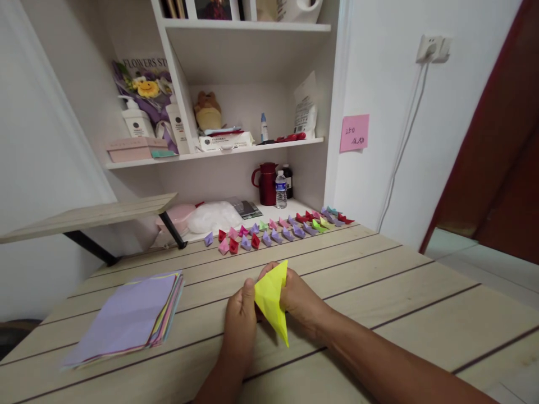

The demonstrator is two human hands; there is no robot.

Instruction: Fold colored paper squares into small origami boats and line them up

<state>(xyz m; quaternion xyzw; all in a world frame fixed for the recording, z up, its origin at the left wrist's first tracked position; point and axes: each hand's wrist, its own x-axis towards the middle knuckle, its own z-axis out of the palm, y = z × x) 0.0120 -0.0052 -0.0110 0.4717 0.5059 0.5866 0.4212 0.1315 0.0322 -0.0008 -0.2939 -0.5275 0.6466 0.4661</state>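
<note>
A partly folded sheet of yellow paper (pixel 272 294) is held up above the wooden table, creased into a pointed shape with one tip up and one down. My left hand (pixel 242 311) grips its left edge, the thumb pressed on the near face. Behind the paper's right side, my right hand (pixel 295 297) is closed on it; most of its fingers are hidden by the paper. Beyond the hands stand several small folded paper boats (pixel 266 239) in two rough rows, in purple, red, pink and green. A stack of coloured paper sheets (pixel 122 320) lies to the left, purple on top.
The slatted wooden table (pixel 357 264) runs back to a white shelf unit (pixel 248 25). At its back are a dark red jug (pixel 267 184), a water bottle (pixel 281 189) and a white plastic bag (pixel 214 217). A small raised shelf (pixel 96 213) stands at left.
</note>
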